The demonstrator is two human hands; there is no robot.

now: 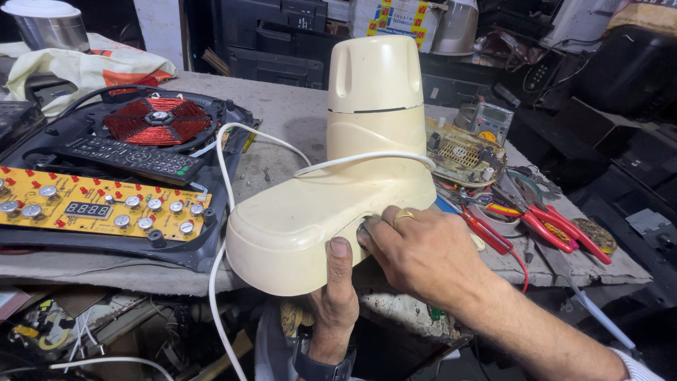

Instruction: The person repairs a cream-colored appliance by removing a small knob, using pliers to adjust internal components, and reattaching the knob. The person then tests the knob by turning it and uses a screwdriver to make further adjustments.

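Note:
A cream plastic appliance housing point(352, 162) lies on its side at the front edge of the workbench, with its tall part standing at the back. My left hand point(335, 296) reaches up from below and grips its near end, thumb pressed on the shell. My right hand point(423, 250), with a ring on one finger, rests against the housing's right side, fingertips pushed into a recess there. What the fingertips touch is hidden. A white power cord point(226, 169) drapes over the housing and hangs off the bench.
An opened induction cooker point(159, 121) with a red coil, a black remote and a yellow button circuit board point(99, 208) lies at left. Red-handled pliers point(546, 226), a small circuit board point(462, 155) and a meter point(486, 120) sit at right. Clutter fills the back.

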